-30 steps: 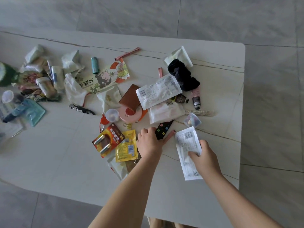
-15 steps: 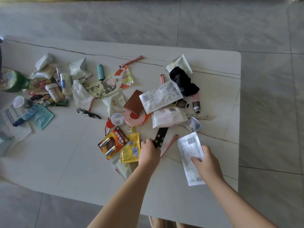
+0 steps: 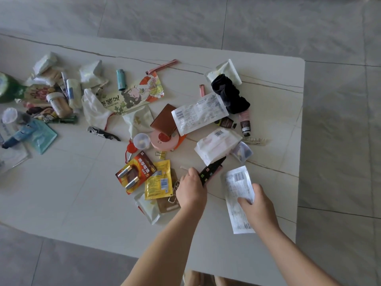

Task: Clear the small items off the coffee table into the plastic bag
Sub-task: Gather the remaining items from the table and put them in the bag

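My left hand (image 3: 191,189) grips a black strip with coloured squares (image 3: 212,171), its far end raised over a white wipes pack (image 3: 218,144); a pink stick lies against the strip. My right hand (image 3: 256,205) holds a white printed sachet (image 3: 238,182) by its near half. Both hands hover over the near right part of the white coffee table (image 3: 72,193). A battery pack (image 3: 135,174) and a yellow sachet (image 3: 158,180) lie just left of my left hand. A clear plastic bag (image 3: 10,155) lies at the left edge, partly cut off.
Clutter covers the table's middle and left: a black scrunchie (image 3: 228,93), a large white sachet (image 3: 199,113), a pink round case (image 3: 165,140), a brown wallet (image 3: 165,120), a corkscrew (image 3: 102,133), a teal lighter (image 3: 120,79), a green bottle (image 3: 8,87). The table's right edge (image 3: 300,162) is near my right hand.
My left hand has picked up the black strip and tilted it up toward the wipes pack. My right hand still holds the white sachet, almost unmoved.
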Demonstrator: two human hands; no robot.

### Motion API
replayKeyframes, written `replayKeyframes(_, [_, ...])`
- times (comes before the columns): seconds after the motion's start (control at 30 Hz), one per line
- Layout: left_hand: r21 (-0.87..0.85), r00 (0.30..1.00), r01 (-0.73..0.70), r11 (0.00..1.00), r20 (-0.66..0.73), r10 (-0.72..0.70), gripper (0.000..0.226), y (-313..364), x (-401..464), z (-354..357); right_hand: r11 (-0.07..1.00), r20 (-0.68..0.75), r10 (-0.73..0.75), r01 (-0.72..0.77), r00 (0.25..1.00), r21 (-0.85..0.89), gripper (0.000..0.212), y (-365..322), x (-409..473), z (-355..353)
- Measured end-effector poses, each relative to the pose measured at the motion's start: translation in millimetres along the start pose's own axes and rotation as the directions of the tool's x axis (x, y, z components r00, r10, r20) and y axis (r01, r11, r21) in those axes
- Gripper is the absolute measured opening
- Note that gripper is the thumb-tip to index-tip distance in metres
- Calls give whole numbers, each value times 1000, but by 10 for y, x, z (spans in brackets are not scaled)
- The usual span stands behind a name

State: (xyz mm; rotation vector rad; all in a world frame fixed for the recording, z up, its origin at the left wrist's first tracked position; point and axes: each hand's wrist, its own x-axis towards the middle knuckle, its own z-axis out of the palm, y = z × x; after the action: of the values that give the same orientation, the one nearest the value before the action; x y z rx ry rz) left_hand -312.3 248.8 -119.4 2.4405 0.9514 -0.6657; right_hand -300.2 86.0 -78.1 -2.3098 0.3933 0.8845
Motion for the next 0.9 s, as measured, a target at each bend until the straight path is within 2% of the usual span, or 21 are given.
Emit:
replayKeyframes(0.1, [-47, 999, 28, 999, 33, -26, 27, -7, -2, 28, 1000, -1, -13, 13, 1000, -20, 16, -4, 0, -7])
replayKeyframes(0.2, [-123, 990, 62, 991, 134, -45, 30, -26, -35, -11, 999, -3, -11, 11, 1000, -31, 18, -19, -17, -48])
replayKeyframes(0.3, [-301, 961, 140, 943, 269, -57, 32, -87, -149, -149, 999, -6, -12, 12, 1000, -47, 18, -69, -108, -114])
replayKeyframes(0.43, [-554, 920, 293, 779, 386, -71, 38, -181, -405, -448, 998, 16, -34, 35, 999, -48, 25, -248, -295, -251])
replayKeyframes(0.57, [-664, 887, 400, 632, 454, -84, 42, -262, -701, -823, 996, 36, -76, 77, 996, -37, 29, -527, -524, -414])
replayKeyframes(0.7, [-720, 878, 436, 540, 472, -79, 48, -322, -1001, -1267, 990, 77, -139, 141, 987, -23, 30, -878, -830, -529])
replayKeyframes(0.77, [-767, 879, 451, 455, 470, -79, 50, -350, -1154, -1504, 984, 113, -173, 175, 978, -11, 29, -1060, -998, -578])
replayKeyframes(0.9, [-879, 928, 373, 296, 354, -118, 38, -475, -1564, -2070, 964, 188, -261, 264, 947, 7, 27, -1520, -1435, -687])
